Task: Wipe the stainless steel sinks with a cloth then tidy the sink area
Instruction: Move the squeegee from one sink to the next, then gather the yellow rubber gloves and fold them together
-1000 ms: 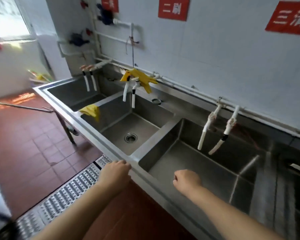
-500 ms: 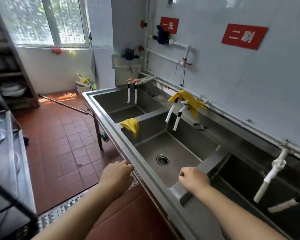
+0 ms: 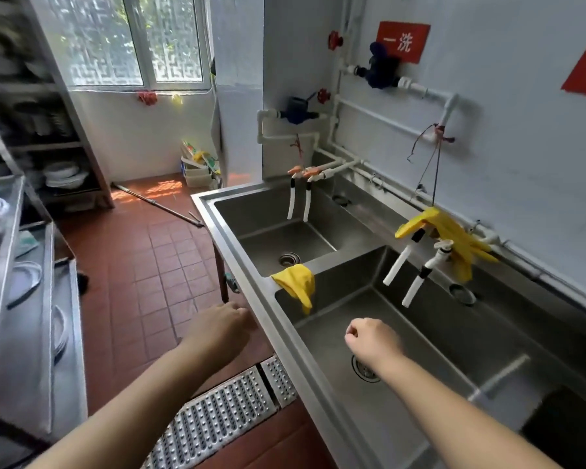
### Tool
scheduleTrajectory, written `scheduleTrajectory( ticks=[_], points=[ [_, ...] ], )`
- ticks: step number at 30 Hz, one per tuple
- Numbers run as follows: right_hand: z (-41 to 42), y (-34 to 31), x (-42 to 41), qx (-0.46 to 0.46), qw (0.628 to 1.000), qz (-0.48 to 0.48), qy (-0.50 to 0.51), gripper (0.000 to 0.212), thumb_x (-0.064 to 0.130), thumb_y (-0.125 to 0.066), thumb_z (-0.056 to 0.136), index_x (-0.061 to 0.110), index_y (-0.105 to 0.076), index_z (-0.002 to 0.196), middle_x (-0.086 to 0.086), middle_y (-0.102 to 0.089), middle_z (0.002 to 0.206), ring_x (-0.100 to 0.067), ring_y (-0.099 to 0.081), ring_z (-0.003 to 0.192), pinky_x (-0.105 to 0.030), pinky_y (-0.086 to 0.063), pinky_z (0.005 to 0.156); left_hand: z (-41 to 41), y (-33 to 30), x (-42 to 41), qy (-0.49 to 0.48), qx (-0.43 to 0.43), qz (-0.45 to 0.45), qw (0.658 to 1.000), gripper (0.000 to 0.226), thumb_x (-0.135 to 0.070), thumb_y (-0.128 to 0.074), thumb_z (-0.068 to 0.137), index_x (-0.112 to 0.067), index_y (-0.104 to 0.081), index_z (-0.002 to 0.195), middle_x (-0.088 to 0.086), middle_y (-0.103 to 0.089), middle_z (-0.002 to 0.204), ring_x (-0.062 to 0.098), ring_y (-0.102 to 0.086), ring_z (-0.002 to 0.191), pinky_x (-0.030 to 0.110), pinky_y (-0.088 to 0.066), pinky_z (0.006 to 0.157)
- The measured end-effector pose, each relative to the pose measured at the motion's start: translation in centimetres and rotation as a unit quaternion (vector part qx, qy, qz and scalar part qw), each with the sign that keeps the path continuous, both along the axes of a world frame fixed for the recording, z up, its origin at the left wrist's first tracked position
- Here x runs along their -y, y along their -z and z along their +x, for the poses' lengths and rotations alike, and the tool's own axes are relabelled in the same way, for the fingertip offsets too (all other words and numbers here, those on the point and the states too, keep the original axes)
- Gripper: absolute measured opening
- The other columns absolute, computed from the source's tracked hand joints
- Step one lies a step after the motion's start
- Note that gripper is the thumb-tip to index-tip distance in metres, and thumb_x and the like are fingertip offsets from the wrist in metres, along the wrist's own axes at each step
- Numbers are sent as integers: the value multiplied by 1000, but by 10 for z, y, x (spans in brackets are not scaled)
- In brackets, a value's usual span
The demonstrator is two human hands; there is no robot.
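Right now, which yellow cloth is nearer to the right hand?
The yellow cloth draped over the divider between the two sinks, just beyond the right hand. The other yellow piece hangs over the taps at the back wall.

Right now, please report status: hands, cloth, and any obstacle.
Left hand loosely curled, empty, beside sink rim. Right hand fisted, empty, over sink. Cloth draped on divider, untouched. Nothing between hands and cloth.

Two bare forearms run up from the bottom edge to the left hand (image 3: 222, 328) and the right hand (image 3: 372, 340). No sleeve, glove, watch or ring shows on either. The fingers are mostly hidden behind the knuckles.
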State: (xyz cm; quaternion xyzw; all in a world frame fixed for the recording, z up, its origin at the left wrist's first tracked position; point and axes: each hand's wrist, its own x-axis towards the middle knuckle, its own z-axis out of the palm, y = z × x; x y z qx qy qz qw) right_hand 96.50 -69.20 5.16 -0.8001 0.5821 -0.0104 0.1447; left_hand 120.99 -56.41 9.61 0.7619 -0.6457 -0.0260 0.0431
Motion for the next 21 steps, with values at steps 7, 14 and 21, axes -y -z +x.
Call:
scheduleTrajectory(
  ticks=[7, 14, 21],
  points=[
    [67, 15, 60, 28, 999, 11, 33, 20, 26, -47, 87, 28, -67, 90, 2, -67, 102, -22, -61, 93, -28, -47, 73, 62, 25, 80, 25, 11, 39, 999, 31, -33, -45, 92, -28, -60, 119, -5, -60, 119, 17, -58, 110, 29, -49, 80],
    [156, 43, 129, 46, 994, 24, 94, 21, 21, -48, 88, 27, -68, 93, 1, -68, 103, -23, -62, 93, -26, -47, 74, 145, 40, 185, 89, -32, 49, 994, 33, -36, -47, 92, -29, -56, 123, -7, -57, 123, 16, -55, 113, 32, -50, 87],
    [222, 87, 180, -17, 990, 66, 125, 25, 24, -50, 86, 31, -66, 104, 4, -62, 118, -22, -58, 106, -27, -45, 77, 214, 67, 263, 127, -64, 99, 985, 32, -32, -46, 91, -29, -57, 121, -8, -57, 125, 15, -54, 115, 29, -49, 87]
  ],
)
